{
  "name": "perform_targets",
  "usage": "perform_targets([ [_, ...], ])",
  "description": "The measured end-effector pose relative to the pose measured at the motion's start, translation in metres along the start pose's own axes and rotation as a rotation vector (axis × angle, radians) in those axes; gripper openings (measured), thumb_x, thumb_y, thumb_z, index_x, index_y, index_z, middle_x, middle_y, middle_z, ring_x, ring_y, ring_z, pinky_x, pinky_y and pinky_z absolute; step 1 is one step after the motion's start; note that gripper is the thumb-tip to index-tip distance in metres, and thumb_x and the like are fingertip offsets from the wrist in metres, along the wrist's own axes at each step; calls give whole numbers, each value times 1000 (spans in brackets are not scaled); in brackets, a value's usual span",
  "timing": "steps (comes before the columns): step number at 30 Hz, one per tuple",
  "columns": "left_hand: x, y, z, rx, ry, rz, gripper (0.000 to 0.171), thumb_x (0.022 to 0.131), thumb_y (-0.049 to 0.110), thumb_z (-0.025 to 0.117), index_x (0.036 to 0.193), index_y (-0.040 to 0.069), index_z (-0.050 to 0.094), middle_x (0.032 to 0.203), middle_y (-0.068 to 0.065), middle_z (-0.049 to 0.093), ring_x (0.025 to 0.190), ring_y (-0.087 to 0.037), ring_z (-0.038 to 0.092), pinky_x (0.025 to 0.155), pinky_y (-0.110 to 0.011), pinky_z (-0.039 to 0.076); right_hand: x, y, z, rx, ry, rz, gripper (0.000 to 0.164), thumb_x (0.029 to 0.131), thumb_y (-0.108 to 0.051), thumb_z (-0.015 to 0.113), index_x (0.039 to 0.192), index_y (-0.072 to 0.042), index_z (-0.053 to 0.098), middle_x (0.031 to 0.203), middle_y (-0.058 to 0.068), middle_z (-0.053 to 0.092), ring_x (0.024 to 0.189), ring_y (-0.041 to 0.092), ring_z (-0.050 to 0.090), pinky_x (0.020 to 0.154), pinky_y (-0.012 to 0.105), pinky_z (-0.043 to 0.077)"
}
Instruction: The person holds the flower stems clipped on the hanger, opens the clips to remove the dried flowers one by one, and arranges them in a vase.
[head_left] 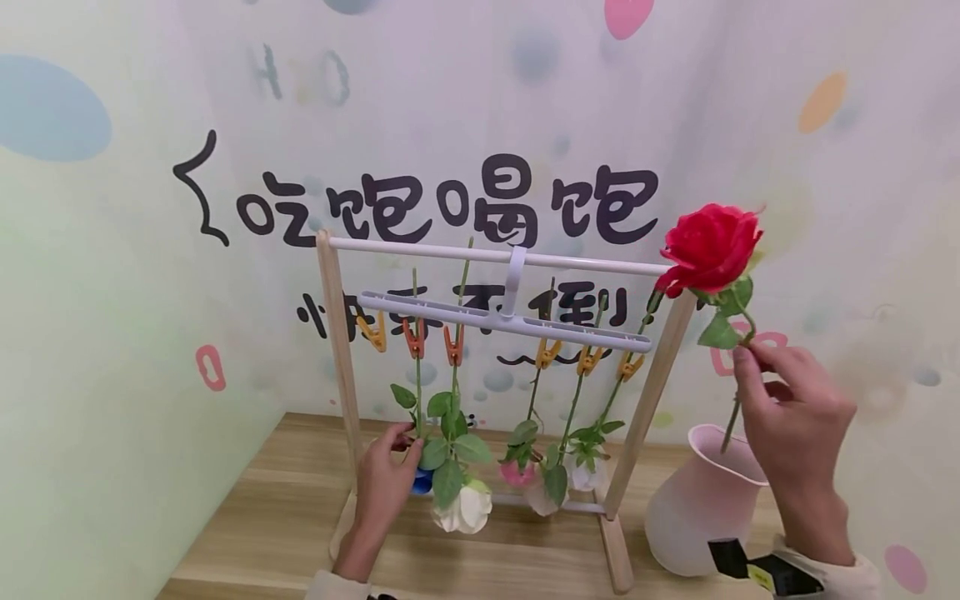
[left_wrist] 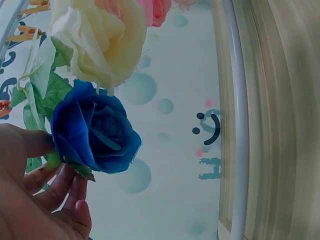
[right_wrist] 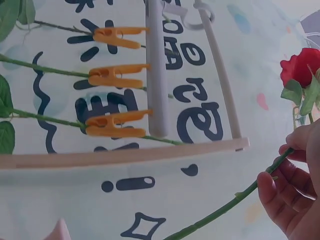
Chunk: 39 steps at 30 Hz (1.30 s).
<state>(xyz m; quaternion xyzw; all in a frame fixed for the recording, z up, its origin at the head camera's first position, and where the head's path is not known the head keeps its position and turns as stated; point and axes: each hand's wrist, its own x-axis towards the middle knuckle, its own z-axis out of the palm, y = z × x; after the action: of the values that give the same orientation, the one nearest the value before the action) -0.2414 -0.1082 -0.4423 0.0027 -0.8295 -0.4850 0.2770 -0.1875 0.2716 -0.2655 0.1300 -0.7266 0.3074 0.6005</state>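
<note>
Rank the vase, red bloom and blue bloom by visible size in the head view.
1. Vase
2. Red bloom
3. Blue bloom, partly hidden, so only its visible part is ranked.

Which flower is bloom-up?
The red rose, held by its stem in the right hand; the other flowers hang bloom-down from clips on the hanger.

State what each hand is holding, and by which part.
Right hand: red rose, pinched by its stem, below the bloom. Left hand: blue rose, held at the base of its bloom.
</note>
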Motion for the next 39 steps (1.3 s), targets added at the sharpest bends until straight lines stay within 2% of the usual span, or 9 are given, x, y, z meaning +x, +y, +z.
perform_targets([
  [7,-1,1,0,18,5,25,15,79,14,68,94,11,66,81,1,63,81,-18,58,70,-37,42,1,14,-9,-87,13,53,20,79,-12,66,98,-7,71,85,14,66,77,-15,52,63,1,36],
  [12,-2,0,0,38,0,35,9,79,14,68,87,10,68,84,0,65,80,-17,57,70,-35,42,-9,29,-11,-123,-30,33,19,79,-12,65,94,-2,71,82,13,66,77,-19,49,62,0,35],
  [15,-3,0,0,44,1,41,7,79,15,68,85,11,68,83,0,64,80,-16,56,69,-34,42,-18,38,-12,-167,-76,65,21,80,-15,64,94,0,70,82,12,66,76,-22,47,62,-1,35],
  [19,-3,-1,0,52,16,57,6,79,15,68,83,11,67,82,0,63,80,-16,56,68,-34,42,-31,46,-10,-213,-96,147,22,81,-18,63,94,-1,70,84,15,67,74,-24,44,61,-1,33],
  [23,-3,-1,0,60,25,68,5,78,13,69,82,10,67,82,0,63,81,-17,56,69,-36,43,-45,53,-8,-238,-116,194,21,81,-18,63,92,-2,70,83,12,67,72,-23,43,60,-2,33],
  [34,-5,-2,0,24,-14,5,7,82,17,65,86,11,65,85,-2,65,88,-18,60,76,-38,44,-79,70,-12,-318,-219,287,19,80,-17,63,90,-2,70,81,15,67,67,-26,36,58,-2,31],
  [37,-5,-3,0,29,-19,3,7,82,17,64,88,12,64,85,-1,65,87,-18,60,74,-38,44,-86,74,-13,-352,-251,296,16,79,-16,64,88,-3,70,76,14,67,62,-18,42,57,-1,31],
  [39,-4,-4,0,35,-23,-1,8,83,17,64,89,13,63,85,1,65,87,-17,60,72,-37,44,-89,76,-13,-368,-264,291,15,78,-14,65,88,-3,70,73,14,67,59,-4,53,57,-2,30],
])
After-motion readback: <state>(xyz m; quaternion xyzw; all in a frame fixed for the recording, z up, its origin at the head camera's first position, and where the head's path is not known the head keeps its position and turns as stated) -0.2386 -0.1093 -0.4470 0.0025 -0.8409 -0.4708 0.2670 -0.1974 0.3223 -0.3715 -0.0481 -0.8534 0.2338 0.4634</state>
